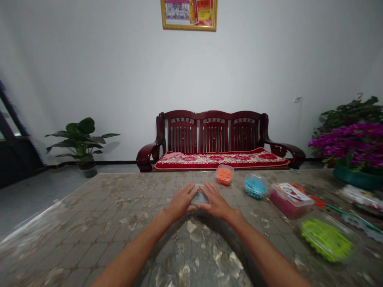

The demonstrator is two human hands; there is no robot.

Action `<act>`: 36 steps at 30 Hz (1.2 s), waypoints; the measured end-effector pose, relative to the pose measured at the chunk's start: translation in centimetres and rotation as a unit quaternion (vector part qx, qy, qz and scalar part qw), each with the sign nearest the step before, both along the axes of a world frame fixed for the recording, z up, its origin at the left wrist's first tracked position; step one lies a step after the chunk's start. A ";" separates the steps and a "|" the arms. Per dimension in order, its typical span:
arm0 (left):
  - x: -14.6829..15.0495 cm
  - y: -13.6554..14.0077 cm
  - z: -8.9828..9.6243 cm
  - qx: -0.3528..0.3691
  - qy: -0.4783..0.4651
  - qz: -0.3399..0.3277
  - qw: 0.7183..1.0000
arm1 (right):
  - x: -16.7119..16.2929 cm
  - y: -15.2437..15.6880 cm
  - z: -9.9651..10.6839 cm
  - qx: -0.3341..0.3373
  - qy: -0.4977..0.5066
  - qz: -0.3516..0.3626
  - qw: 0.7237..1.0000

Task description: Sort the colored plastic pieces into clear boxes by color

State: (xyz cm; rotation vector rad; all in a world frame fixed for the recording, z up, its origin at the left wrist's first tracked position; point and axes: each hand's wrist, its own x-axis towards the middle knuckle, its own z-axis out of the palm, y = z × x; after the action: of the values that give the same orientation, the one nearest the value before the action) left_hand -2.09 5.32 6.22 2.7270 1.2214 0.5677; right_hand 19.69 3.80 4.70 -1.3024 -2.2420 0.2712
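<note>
My left hand (180, 201) and my right hand (218, 202) meet at the middle of the table, around a small clear plastic container (199, 197). Each hand is curved against one side of it, with fingertips over the far rim and thumbs at the near side. Much of the container is hidden by the hands, and its contents cannot be made out. Just beyond my right hand stands a clear tub of orange pieces (224, 174). A similar tub of blue pieces (255, 186) is farther right.
To the right are a lidded box of pink pieces (291, 200), a tub of green pieces (326, 240) and a green stick (350, 215). Purple flowers (356, 143) stand in a teal pot (357, 176). The table (98, 223) has a patterned cover; a wooden bench (214, 131) is behind it.
</note>
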 end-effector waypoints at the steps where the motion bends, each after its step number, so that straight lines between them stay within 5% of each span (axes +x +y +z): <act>1: -0.1 -0.1 0.1 0.006 0.015 0.003 1.000 | 0.1 0.1 -0.4 0.000 0.023 0.005 1.000; 9: 0.0 -3.6 -2.0 0.128 0.010 0.064 0.990 | 4.1 -2.4 -5.0 0.037 0.187 -0.074 0.979; 15: 2.3 -4.7 -3.5 0.120 -0.028 0.106 0.987 | 6.5 -3.5 -6.9 -0.006 0.223 -0.170 0.960; 24: 5.3 0.3 -3.1 0.144 -0.032 0.187 0.971 | 5.5 -4.5 -5.2 -0.034 0.200 -0.153 0.967; 36: 7.3 9.9 -3.5 0.149 -0.059 0.179 0.971 | 4.9 -3.6 -5.2 -0.003 0.204 -0.141 0.969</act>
State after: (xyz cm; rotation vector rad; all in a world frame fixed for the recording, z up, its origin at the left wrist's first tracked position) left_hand 5.26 15.18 2.70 2.6567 1.7353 1.0132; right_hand 24.58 0.20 -0.52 -1.4031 -1.6938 0.3991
